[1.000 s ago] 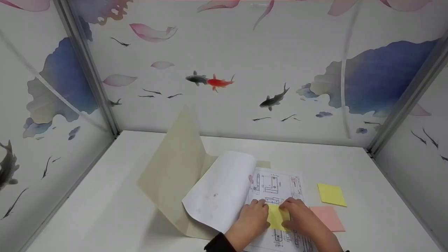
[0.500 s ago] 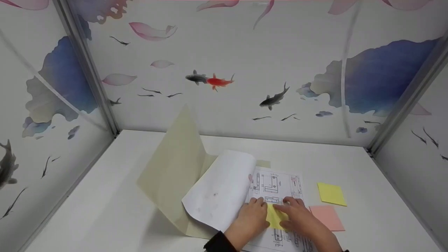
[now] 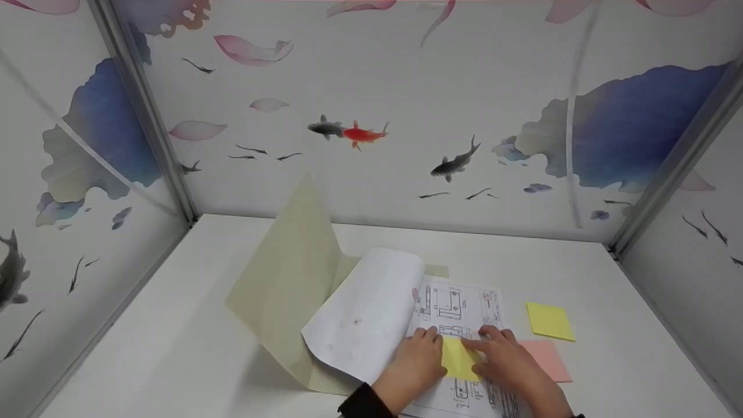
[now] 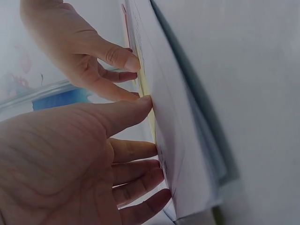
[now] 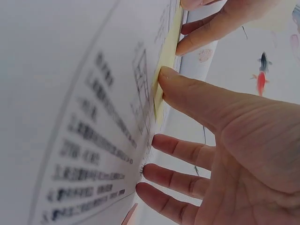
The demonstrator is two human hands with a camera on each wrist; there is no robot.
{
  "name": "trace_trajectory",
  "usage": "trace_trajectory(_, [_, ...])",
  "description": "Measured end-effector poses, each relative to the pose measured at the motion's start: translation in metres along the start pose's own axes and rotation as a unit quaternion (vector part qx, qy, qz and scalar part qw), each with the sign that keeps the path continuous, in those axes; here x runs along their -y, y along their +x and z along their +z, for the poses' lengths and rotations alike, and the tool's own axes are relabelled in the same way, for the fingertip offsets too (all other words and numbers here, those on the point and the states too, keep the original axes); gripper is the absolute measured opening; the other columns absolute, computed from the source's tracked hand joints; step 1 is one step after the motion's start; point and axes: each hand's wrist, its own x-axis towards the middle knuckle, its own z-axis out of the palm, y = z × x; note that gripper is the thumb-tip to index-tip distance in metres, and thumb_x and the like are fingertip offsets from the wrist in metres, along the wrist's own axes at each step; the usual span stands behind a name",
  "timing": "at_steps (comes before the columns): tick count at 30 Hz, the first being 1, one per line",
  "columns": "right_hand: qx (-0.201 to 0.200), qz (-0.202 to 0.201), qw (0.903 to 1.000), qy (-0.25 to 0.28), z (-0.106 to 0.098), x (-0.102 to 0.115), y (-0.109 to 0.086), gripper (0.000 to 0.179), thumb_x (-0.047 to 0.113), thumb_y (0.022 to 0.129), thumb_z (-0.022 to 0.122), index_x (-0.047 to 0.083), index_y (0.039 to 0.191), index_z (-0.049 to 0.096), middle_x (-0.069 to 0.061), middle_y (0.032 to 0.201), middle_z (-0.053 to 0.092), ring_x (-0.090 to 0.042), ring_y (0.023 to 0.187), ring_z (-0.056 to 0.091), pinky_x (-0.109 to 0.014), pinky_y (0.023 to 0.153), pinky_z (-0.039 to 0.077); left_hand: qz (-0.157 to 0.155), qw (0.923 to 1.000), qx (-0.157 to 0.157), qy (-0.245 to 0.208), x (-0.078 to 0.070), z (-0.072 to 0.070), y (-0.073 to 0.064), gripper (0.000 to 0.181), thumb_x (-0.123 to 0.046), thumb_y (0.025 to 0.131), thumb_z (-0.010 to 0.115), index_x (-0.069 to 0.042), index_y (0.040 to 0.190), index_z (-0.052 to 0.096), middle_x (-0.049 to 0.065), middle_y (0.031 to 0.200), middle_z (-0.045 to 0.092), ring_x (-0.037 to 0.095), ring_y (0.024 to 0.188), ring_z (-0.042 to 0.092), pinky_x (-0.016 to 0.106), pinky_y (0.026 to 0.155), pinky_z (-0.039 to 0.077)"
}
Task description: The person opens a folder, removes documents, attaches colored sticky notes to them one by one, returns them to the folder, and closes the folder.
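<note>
Note (image 3: 458, 361), yellow, lay on drawing sheet (image 3: 448, 305) | left hand (image 3: 417, 359): fingers were loosely extended, thumb rested on it, gripped nothing | right hand (image 3: 506, 359): fingers were apart, thumb and forefinger touched it, gripped nothing

Printed drawing sheet (image 3: 473, 302), blurred lines of text (image 5: 89, 174), no words or numbers readable

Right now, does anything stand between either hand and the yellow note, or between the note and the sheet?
Nothing visible does: the left hand and right hand touch the yellow note, which lies on the printed sheet. A curled page sits further left.
</note>
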Motion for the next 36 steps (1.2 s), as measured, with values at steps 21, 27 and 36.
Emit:
trace_trajectory(21, [0.036,0.007,0.9989,0.029,-0.009,-0.01,-0.001,0.039,0.021,0.078,0.073,0.023,0.117,0.068,-0.003,0.137,0.053,-0.039,0.132,0.04,-0.055,0.104,0.036,-0.004,0.9986,-0.012,-0.052,0.001,-0.003,-0.01,0.063,-0.043,0.084,0.065,-0.012,0.136,0.049,-0.002,0.14,0.049,0.012,0.125,0.049,0.026,0.099,0.045])
trace_trajectory(27, [0.038,-0.008,0.9986,0.036,-0.01,-0.014,-0.002,0.037,0.016,0.078,0.073,0.021,0.115,0.069,-0.004,0.137,0.054,-0.039,0.13,0.042,-0.054,0.104,0.036,0.0,0.9958,-0.021,-0.089,0.002,-0.005,-0.019,0.053,-0.037,0.085,0.065,-0.012,0.13,0.054,0.001,0.136,0.053,0.014,0.122,0.053,0.027,0.099,0.045])
trace_trajectory(36, [0.039,-0.009,0.998,0.049,-0.011,-0.015,-0.002,0.04,0.009,0.077,0.073,0.016,0.116,0.068,-0.005,0.137,0.053,-0.04,0.131,0.041,-0.054,0.105,0.035,0.082,0.9935,-0.03,-0.073,0.021,-0.022,-0.038,0.028,-0.037,0.088,0.063,-0.011,0.092,0.071,-0.004,0.087,0.066,0.008,0.07,0.056,0.02,0.068,0.048])
